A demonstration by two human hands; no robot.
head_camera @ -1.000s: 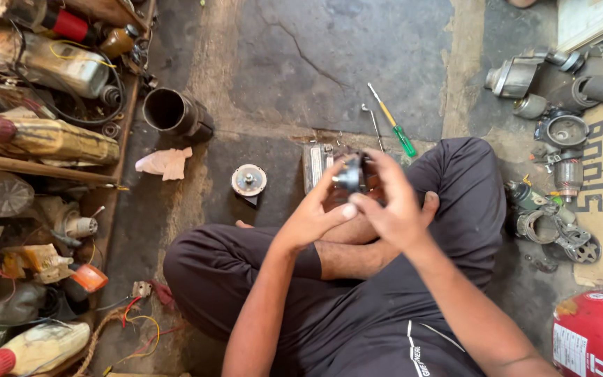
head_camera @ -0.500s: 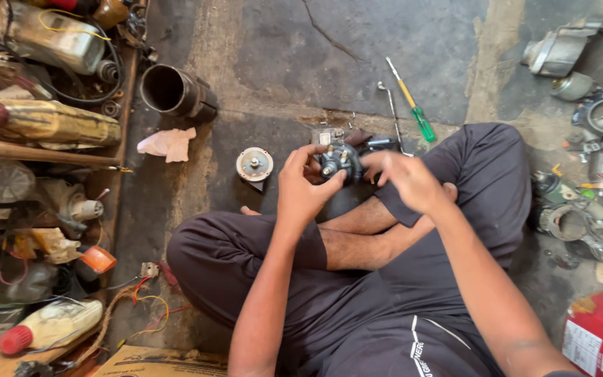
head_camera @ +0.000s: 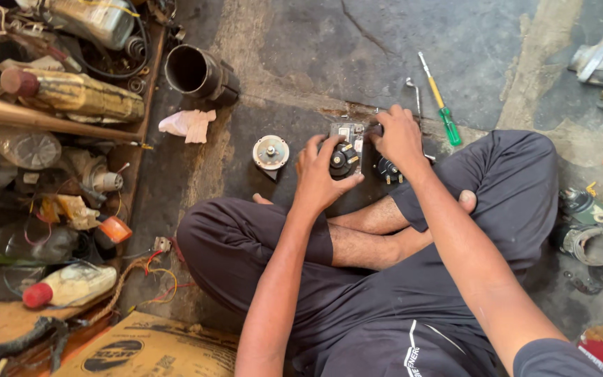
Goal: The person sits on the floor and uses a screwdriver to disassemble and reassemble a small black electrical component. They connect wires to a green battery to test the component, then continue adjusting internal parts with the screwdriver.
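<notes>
You are sitting cross-legged on the concrete floor (head_camera: 357, 42), and both your hands are working at a small metal part (head_camera: 347, 150) just in front of your shins. Your left hand (head_camera: 321, 174) is curling around the part's black round end, fingers and thumb clasped on it. Your right hand (head_camera: 398, 136) is lying over the part's far side, fingers bent down onto its grey housing; how firmly it is gripping I cannot tell. A second black piece (head_camera: 389, 169) is sitting just beside the part, under your right wrist.

A round disc (head_camera: 271, 152) is lying on the floor just to the left of your left hand, apart from it. Beyond your right hand a green-handled screwdriver (head_camera: 440, 102) and a thin bent key (head_camera: 413, 94) are lying side by side, pointing away from you. Farther off, toward the floor's top left, a dark pipe (head_camera: 197, 72) is lying on its side with a pale rag (head_camera: 188, 123) near it. A cluttered rack (head_camera: 50, 139) is running along the left edge, and more metal parts (head_camera: 598, 223) are lying well apart at the right edge. A cardboard box (head_camera: 148, 349) is resting by your left knee.
</notes>
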